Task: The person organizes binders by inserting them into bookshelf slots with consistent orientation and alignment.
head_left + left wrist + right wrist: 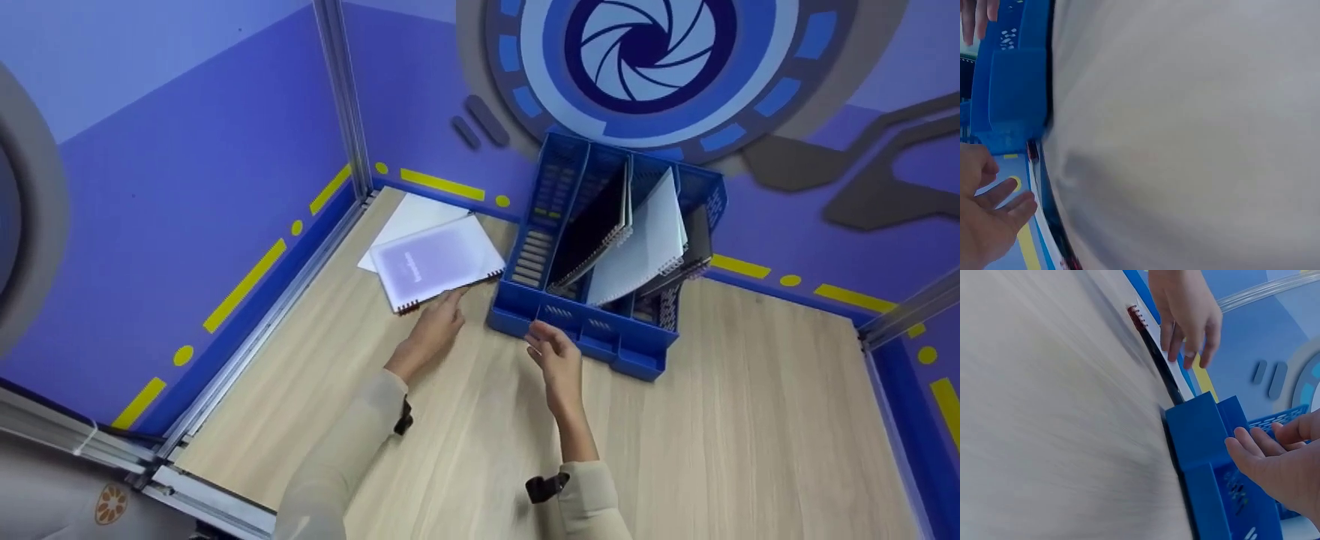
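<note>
Purple spiral notebook (439, 262) lies on the wooden surface (772, 412), coil edge toward us, left of the blue rack (637, 360). Its cover carries one short line of pale lettering, too small and blurred for us to read. Partly beneath it, showing at its far left side, is a white sheet or booklet (420, 212); we make out no print there. Left hand (429, 334) is at the notebook's near edge, fingers (1213, 337) loosely bent and parted, gripping nothing that we can see; whether the tips touch the edge we cannot tell. Right hand (556, 367) is just beside the rack's front, its fingers half curled, thumb apart, nothing in hold; contact with the rack is unclear to us. In the rack we note a black spiral notebook (596, 229) in the second compartment from the left, a pale one (641, 240) leaning in the third, and another dark one (697, 244) in the rightmost. Both sleeves are beige, each with a black device (546, 488) at the wrist.
</note>
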Motion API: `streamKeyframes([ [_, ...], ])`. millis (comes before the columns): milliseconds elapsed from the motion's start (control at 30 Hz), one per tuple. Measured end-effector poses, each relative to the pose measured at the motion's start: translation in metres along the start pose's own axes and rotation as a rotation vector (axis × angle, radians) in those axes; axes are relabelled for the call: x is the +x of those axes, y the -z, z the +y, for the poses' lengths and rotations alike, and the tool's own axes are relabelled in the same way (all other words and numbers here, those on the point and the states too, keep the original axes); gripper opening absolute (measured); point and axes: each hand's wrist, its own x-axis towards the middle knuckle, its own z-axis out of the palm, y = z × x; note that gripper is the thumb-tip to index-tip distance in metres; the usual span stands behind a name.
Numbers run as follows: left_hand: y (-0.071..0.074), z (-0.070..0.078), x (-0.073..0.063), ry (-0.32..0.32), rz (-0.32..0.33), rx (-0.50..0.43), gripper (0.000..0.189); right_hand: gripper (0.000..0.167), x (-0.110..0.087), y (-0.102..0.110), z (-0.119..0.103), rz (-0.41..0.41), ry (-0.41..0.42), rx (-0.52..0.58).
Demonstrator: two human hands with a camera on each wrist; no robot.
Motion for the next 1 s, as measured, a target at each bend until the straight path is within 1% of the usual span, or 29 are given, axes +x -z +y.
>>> streamKeyframes([
  [67, 0.009, -0.008, -0.005, -0.033, -0.021, 0.138, 0.054, 0.035, -0.001, -0.003, 0.001, 0.011, -0.006, 0.007],
  [100, 0.013, -0.011, -0.007, -0.037, -0.031, 0.201, 0.053, 0.035, -0.002, -0.004, 0.001, 0.01, -0.008, 0.007],
  [167, 0.02, -0.019, -0.011, -0.023, -0.048, 0.295, 0.052, 0.035, -0.003, -0.007, 0.002, 0.001, -0.015, 0.005],
  [233, 0.026, -0.026, -0.016, 0.014, -0.065, 0.361, 0.05, 0.035, -0.005, -0.011, 0.003, -0.01, -0.018, 0.009],
  [333, 0.036, -0.038, -0.021, 0.079, -0.096, 0.385, 0.052, 0.036, -0.007, -0.017, 0.004, -0.015, -0.023, 0.013],
  [467, 0.046, -0.055, -0.026, 0.17, -0.167, 0.355, 0.057, 0.036, -0.008, -0.021, 0.01, -0.019, -0.04, 0.015],
  [533, 0.05, -0.063, -0.026, 0.19, -0.198, 0.347, 0.059, 0.036, -0.01, -0.021, 0.014, -0.021, -0.054, 0.016],
  [567, 0.052, -0.066, -0.027, 0.198, -0.211, 0.342, 0.06, 0.036, -0.01, -0.021, 0.015, -0.02, -0.062, 0.02],
  [633, 0.054, -0.072, -0.026, 0.195, -0.224, 0.342, 0.061, 0.036, -0.01, -0.021, 0.019, -0.02, -0.073, 0.019],
  [733, 0.056, -0.076, -0.023, 0.199, -0.233, 0.351, 0.062, 0.035, -0.011, -0.022, 0.023, -0.017, -0.088, 0.025],
  [867, 0.054, -0.081, -0.018, 0.211, -0.235, 0.408, 0.062, 0.034, -0.012, -0.024, 0.026, -0.021, -0.106, 0.033],
  [967, 0.052, -0.082, -0.012, 0.205, -0.26, 0.464, 0.061, 0.034, -0.013, -0.026, 0.028, -0.028, -0.113, 0.031],
  [1000, 0.052, -0.082, -0.01, 0.202, -0.269, 0.468, 0.061, 0.034, -0.014, -0.026, 0.029, -0.033, -0.114, 0.027],
])
